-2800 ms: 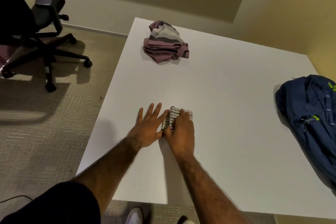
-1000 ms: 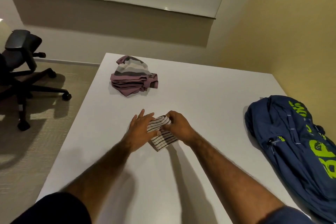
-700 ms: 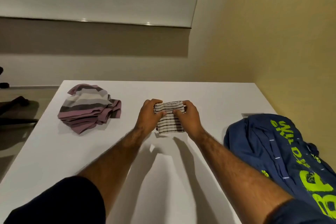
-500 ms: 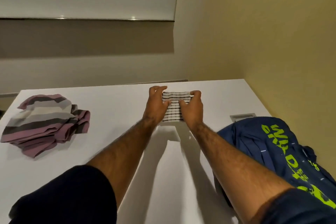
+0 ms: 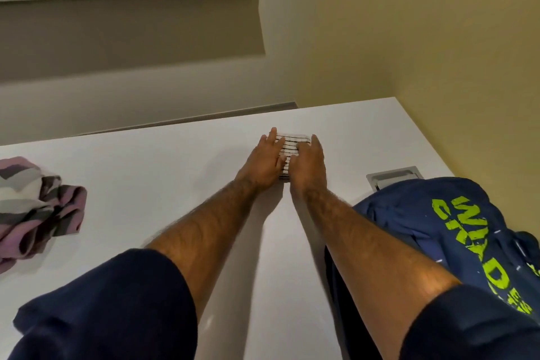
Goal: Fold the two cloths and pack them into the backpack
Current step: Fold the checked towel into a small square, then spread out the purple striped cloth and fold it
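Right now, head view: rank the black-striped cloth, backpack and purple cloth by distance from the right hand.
1. black-striped cloth: under the right hand, touching it.
2. backpack: off to the right.
3. purple cloth: far left, at the frame edge.

One head-worn wide-angle view, facing forward and down. Mid-frame at arm's reach: left hand [image 5: 264, 159], right hand [image 5: 308, 165]; far edge of table [image 5: 175, 172] and wall [image 5: 409, 38] just beyond them.

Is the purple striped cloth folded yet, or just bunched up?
Bunched, not folded: the purple striped cloth lies in a rumpled heap on the white table, far left.
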Tool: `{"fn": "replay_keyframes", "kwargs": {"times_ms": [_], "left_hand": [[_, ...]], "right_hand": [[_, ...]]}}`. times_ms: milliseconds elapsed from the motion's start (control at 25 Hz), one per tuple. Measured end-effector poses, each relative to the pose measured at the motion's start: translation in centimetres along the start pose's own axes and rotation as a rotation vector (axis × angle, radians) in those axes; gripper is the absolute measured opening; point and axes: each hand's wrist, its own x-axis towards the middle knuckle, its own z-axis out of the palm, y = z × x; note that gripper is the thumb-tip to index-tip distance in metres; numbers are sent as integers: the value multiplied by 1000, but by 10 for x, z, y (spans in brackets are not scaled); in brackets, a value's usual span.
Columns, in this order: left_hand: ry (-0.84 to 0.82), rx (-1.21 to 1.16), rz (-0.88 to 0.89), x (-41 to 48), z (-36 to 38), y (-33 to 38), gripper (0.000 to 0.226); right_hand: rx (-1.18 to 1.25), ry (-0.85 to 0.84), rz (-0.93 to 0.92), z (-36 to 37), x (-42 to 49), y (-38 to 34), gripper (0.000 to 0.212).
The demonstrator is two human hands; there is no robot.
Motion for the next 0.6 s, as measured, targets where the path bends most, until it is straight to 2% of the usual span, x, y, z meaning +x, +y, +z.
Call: {"fn": "replay_keyframes", "kwargs": {"times_ms": [120,320,440,600], "left_hand": [[-45,302,59,0,13,-21,72],[-8,377,70,-4,15,-27,75],[28,343,20,-19,7,-31,79],[88,433,-62,-85,-21,-74,79]], "right_hand": [[-404,-147,-175,7,-6,8,71],[-501,-247,-186,-1,-16,13,68],[-475,-171,-190,-3,-26,10,72],[-548,-27,-497,21,-76,10,77]]}}
